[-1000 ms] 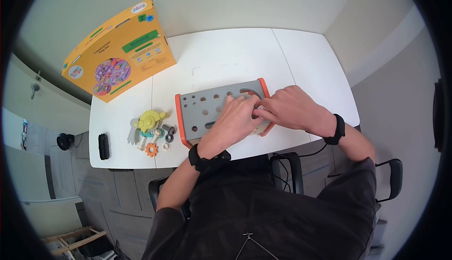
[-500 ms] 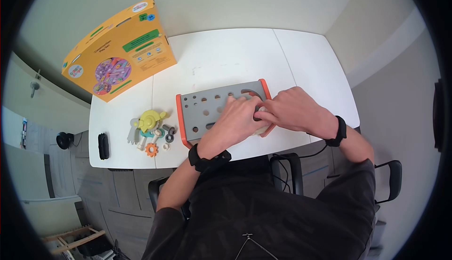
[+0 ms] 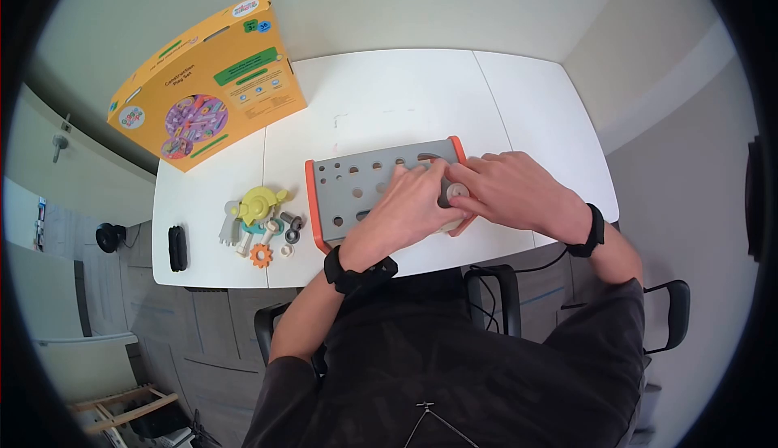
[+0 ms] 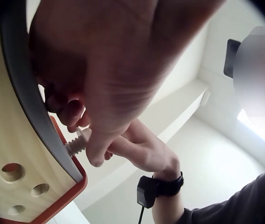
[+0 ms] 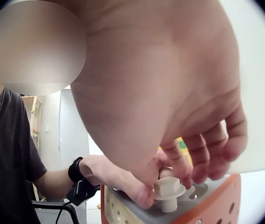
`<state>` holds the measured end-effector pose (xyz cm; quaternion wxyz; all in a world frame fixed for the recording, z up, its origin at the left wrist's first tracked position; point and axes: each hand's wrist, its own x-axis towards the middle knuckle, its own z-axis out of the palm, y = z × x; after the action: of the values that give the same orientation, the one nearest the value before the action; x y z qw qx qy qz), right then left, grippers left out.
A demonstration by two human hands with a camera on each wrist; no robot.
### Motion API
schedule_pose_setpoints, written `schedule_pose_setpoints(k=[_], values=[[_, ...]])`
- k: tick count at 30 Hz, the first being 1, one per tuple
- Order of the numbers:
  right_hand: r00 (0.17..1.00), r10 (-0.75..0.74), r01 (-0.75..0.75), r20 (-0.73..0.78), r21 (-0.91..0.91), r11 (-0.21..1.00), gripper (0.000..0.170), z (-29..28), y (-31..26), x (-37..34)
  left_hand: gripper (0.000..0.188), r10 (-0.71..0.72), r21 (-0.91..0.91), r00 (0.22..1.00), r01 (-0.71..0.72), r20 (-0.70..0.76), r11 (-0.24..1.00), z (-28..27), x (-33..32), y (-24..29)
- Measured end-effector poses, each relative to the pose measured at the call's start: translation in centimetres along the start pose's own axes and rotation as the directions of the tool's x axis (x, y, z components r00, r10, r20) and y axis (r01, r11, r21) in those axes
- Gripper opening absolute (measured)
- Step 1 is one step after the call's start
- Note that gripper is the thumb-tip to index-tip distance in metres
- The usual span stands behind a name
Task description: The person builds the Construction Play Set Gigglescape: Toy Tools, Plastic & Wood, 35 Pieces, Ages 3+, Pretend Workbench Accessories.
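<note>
White bolt [image 5: 169, 188] upright at right end of gray top panel [image 3: 329, 201], threads partly visible between its head and the panel; how deep it sits is hidden. Both hands on it: right hand [image 3: 512, 192] pinches the bolt between thumb and forefinger, other fingers loosely bent; left hand [image 3: 405, 205] has thumb and fingertips bent in around it from the left, so fingers of both crowd the bolt. Left hand and forearm also cover the middle and near part of the panel. Panel has round holes and orange end boards [image 3: 313, 205] left and right; pale wood side [image 4: 25, 144] shows from the left wrist.

Tabletop [image 3: 381, 83] is white. Left of the panel, near side, a loose cluster: yellow-green toy tool [image 3: 259, 204], gray saw-shaped piece [image 3: 229, 231], orange gear [image 3: 260, 256], gray nut [image 3: 292, 236], small white nut [image 3: 286, 250], some overlapping. Black case [image 3: 177, 249] at far left edge, well apart. Yellow carton [image 3: 243, 95] stands far left, behind the cluster, well clear of the hands.
</note>
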<state>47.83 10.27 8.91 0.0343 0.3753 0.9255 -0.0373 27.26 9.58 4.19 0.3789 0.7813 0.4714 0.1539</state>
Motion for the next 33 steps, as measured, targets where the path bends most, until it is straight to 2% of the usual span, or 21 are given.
schedule_pose_setpoints(k=[3, 6, 9, 12, 15, 18, 21, 22, 24, 27, 29, 30, 33], values=[[0.991, -0.118, 0.124, -0.060, 0.112, 0.986, 0.027, 0.9, 0.8, -0.1, 0.050, -0.027, -0.090, 1.000, 0.027, -0.004, 0.996, 0.5, 0.2, -0.5], [0.998, -0.021, 0.015, 0.055, 0.102, 0.995, 0.028, 0.8, 0.0, 0.4, 0.052, -0.049, -0.142, 0.999, 0.049, 0.003, 0.989, 0.4, 0.1, -1.1], [0.982, 0.111, -0.104, 0.155, -0.053, 0.993, 0.028, 1.2, -0.7, 1.4, 0.047, 0.132, -0.160, 0.988, -0.144, -0.081, 0.977, 1.0, 0.2, -2.3], [0.908, 0.197, -0.158, 0.371, -0.134, 0.978, 0.029, -0.6, -1.6, 2.3, 0.045, 0.129, 0.025, 0.991, -0.128, -0.039, 0.991, 0.6, 0.3, -1.0], [0.981, 0.117, -0.120, 0.153, 0.007, 0.993, 0.030, -0.3, -0.6, 0.8, 0.038, 0.112, 0.062, 0.992, -0.108, -0.063, 0.992, 0.4, 0.3, -0.4], [0.990, -0.070, 0.077, -0.118, 0.061, 0.995, 0.035, 0.8, 0.6, -0.3, 0.036, 0.168, 0.046, 0.969, -0.162, -0.180, 0.986, 0.3, -0.3, -1.0], [0.993, -0.081, 0.089, -0.090, 0.081, 0.993, 0.037, 1.7, 0.7, -0.1, 0.036, 0.212, 0.077, 0.950, -0.200, -0.230, 0.977, 0.6, -0.6, -2.0], [0.999, -0.009, 0.007, 0.046, 0.033, 0.999, 0.038, 1.6, 0.5, 0.2, 0.038, 0.216, 0.086, 0.952, -0.202, -0.215, 0.976, 0.6, -0.7, -2.0], [0.942, 0.152, -0.129, 0.300, -0.094, 0.987, 0.039, 0.6, -0.6, 1.5, 0.043, 0.222, 0.102, 0.957, -0.206, -0.187, 0.973, 0.6, -0.9, -2.1], [0.817, 0.280, -0.237, 0.504, -0.150, 0.960, 0.039, -2.3, -2.1, 2.6, 0.044, 0.199, 0.192, 0.973, -0.174, -0.119, 0.966, 0.7, -0.8, -1.0], [0.964, 0.126, -0.117, 0.235, -0.051, 0.992, 0.038, -0.7, -0.9, 1.0, 0.041, 0.259, 0.200, 0.938, -0.215, -0.231, 0.956, 1.6, -0.5, -1.8], [0.995, 0.051, -0.050, 0.084, -0.016, 0.999, 0.038, 0.2, -0.2, 0.3, 0.039, 0.290, 0.206, 0.914, -0.237, -0.284, 0.949, 1.9, -0.3, -2.1], [0.977, -0.134, 0.147, -0.166, 0.067, 0.987, 0.036, 1.6, 1.1, -0.1, 0.041, 0.249, 0.192, 0.927, -0.199, -0.282, 0.961, 0.9, -1.0, -2.1]])
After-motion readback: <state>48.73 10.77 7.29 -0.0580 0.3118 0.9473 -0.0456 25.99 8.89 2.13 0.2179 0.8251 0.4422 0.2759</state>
